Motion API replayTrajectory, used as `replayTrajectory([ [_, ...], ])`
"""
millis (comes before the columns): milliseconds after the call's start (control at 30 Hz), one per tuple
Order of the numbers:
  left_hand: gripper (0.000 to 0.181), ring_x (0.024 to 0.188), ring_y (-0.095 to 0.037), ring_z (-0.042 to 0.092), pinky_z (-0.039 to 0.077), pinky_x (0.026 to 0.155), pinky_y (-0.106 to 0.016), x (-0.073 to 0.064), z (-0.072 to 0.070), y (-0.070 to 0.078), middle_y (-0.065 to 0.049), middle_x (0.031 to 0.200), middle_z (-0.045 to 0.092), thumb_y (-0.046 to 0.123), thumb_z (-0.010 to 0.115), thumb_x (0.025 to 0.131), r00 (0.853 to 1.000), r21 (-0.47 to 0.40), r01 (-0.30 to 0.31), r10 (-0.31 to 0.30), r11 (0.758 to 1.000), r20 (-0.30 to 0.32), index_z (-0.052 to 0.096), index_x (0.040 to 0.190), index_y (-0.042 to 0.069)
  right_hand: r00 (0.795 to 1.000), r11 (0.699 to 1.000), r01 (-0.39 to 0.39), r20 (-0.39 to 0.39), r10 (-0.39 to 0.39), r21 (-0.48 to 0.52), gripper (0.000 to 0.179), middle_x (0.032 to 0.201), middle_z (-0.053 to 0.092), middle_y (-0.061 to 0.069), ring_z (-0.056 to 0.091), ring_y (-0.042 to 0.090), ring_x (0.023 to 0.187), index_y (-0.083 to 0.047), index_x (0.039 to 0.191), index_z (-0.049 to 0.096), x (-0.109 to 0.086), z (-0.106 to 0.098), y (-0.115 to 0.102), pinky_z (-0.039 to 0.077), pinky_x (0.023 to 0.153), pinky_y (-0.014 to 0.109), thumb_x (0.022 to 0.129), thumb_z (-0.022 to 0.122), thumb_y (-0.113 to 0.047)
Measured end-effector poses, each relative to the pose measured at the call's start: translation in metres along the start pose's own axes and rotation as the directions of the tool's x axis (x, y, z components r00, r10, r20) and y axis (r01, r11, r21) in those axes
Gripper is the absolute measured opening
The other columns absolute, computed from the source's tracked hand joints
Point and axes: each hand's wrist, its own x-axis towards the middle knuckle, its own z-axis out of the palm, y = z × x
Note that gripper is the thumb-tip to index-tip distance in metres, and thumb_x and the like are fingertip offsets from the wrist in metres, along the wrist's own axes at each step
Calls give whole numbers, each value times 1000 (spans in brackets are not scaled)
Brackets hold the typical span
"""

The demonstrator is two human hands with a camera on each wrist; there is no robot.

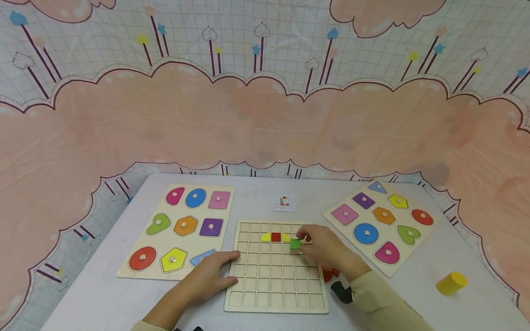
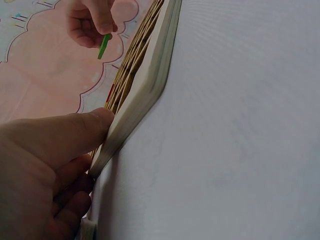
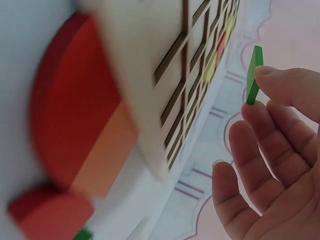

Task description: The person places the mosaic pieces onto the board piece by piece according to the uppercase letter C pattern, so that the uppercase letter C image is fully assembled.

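Note:
A wooden grid board [image 1: 276,294] lies flat in the middle of the table. Near its far side sit a red square tile [image 1: 275,237] with yellow quarter-round tiles [image 1: 265,237] on either side. My right hand [image 1: 325,248] pinches a green square tile [image 3: 253,75] between thumb and finger, above the board's upper right part. In the left wrist view that tile hangs clear of the grid. My left hand [image 1: 209,276] rests against the board's left edge, its thumb [image 2: 87,132] touching the rim.
Shape-puzzle boards with knobbed pieces stand left [image 1: 165,243] and right [image 1: 372,239]. A small pattern card [image 1: 284,202] lies behind the grid. Red and orange pieces [image 3: 70,110] lie by the board's right edge. A yellow cylinder [image 1: 451,283] stands at far right.

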Motion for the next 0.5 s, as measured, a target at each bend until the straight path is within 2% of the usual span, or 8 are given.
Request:
replayTrajectory([
  [367,56,133,-35,48,38,110,-54,0,0,-1,-7,139,58,22,80,86,1000,7,-9,9,1000,-10,60,136,5,992,992,126,25,-126,-6,17,95,66,-2,58,18,88,-8,104,69,11,14,-18,53,82,39,87,73,-8],
  [500,56,133,-34,48,38,110,-54,0,1,-2,-7,139,58,21,79,86,1000,11,-17,17,1000,-15,60,136,4,988,988,150,36,-149,-20,16,93,66,-3,58,17,85,-10,102,69,16,17,-23,53,79,37,86,73,-10],
])
